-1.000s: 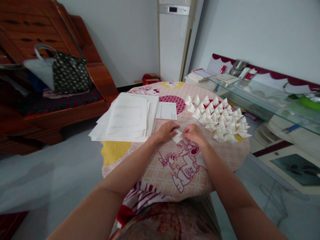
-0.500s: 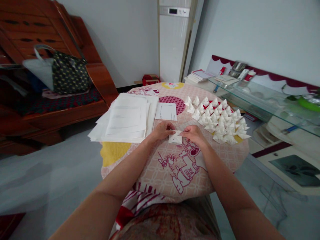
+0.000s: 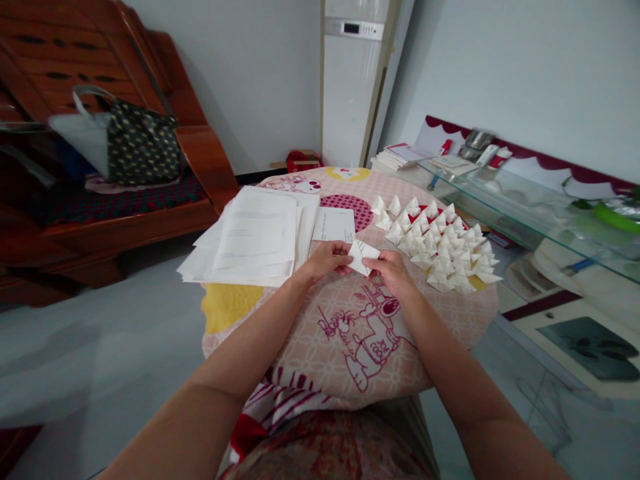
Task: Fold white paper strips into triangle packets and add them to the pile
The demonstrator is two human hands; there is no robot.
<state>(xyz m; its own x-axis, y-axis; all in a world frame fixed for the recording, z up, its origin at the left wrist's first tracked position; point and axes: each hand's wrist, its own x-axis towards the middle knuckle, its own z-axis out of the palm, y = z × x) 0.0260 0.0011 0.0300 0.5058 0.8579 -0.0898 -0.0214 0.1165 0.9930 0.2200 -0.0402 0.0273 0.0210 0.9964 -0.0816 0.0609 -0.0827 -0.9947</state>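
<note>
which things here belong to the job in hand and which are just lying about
Seem to belong:
small folded paper, held in the left hand and right hand
stack of paper
loose sheet beside the stack
folded shapes

Seem to be just lying about:
patterned bag on the wooden seat
red-and-white cup

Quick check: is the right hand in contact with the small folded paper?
Touching. The head view shows the right hand gripping the right side of the small folded paper, its thumb overlapping the edge with no gap.
</note>
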